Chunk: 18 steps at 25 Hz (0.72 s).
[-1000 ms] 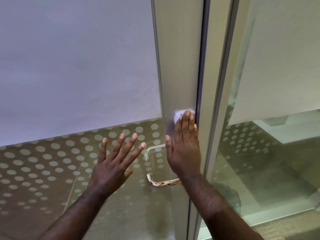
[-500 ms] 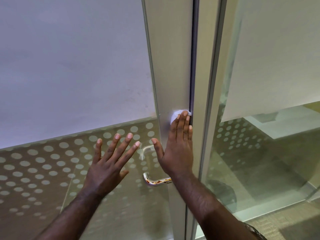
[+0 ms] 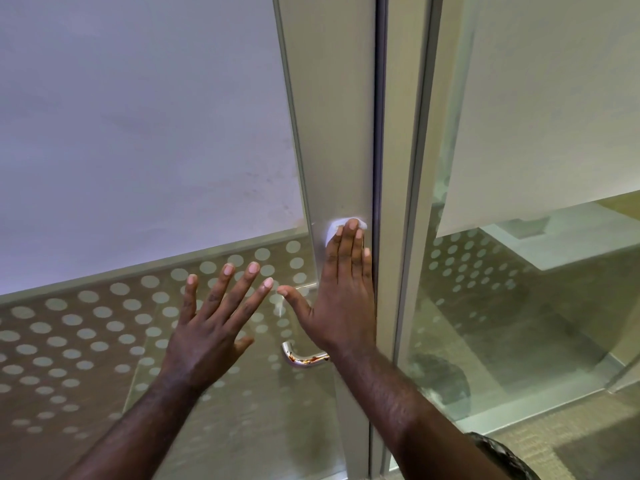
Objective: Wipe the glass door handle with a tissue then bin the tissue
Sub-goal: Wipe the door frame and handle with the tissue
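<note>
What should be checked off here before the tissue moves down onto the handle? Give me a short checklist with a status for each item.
1. Tissue secured: ok. The right hand presses it flat against the metal door frame.
2. Tissue on the handle: not ok. It sits on the frame, above the handle.
3. Handle dirty: ok to proceed. Reddish-brown smears show on its lower bend.
4. Path down to the handle: cannot tell. The right hand and wrist cover the handle's upper part.
5. Left hand out of the way: ok. It is spread open over the dotted glass, left of the handle.
6. Bin located: cannot tell. None is in view.
</note>
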Each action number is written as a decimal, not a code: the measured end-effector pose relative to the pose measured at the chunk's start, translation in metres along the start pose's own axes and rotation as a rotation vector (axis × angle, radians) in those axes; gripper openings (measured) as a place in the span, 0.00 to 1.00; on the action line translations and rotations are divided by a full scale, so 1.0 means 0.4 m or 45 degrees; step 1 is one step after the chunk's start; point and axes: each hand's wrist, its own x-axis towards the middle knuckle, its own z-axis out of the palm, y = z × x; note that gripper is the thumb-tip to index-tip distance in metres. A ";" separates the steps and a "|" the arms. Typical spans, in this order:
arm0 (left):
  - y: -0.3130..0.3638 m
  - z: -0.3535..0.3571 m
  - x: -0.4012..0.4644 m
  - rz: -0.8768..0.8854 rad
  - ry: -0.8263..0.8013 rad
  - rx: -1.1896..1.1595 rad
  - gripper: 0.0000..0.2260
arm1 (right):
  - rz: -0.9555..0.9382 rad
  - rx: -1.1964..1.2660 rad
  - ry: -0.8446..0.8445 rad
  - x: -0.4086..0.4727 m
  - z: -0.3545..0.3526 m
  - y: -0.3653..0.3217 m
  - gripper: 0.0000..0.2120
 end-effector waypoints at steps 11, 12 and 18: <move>0.001 -0.008 0.003 -0.014 -0.043 -0.042 0.64 | 0.040 0.186 0.161 0.037 -0.007 0.004 0.38; 0.002 -0.009 0.003 -0.017 -0.046 -0.046 0.64 | 0.067 0.193 0.213 0.039 -0.004 -0.003 0.34; 0.006 -0.024 0.005 -0.041 -0.077 -0.085 0.65 | 0.073 0.186 0.430 0.051 0.002 -0.011 0.28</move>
